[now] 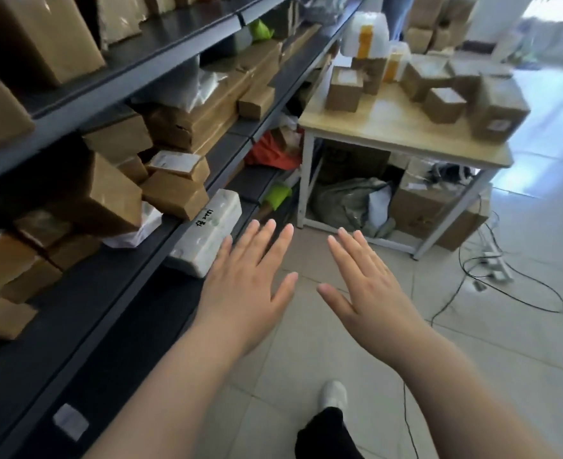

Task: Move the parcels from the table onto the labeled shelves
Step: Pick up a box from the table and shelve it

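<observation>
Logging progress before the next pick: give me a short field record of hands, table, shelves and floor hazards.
left hand: open, empty, beside the white parcel
right hand: open, empty, over the floor
table: several cardboard boxes and white parcels not yet moved
shelves: crowded with brown parcels; white parcel overhangs the edge
under table: bags and boxes
floor hazard: cables right of the table

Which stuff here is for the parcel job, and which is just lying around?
For the job:
- brown boxes on the table
- shelves
- left hand and right hand, both empty

Just lying about:
- cables on the floor
- grey bag under the table
</observation>
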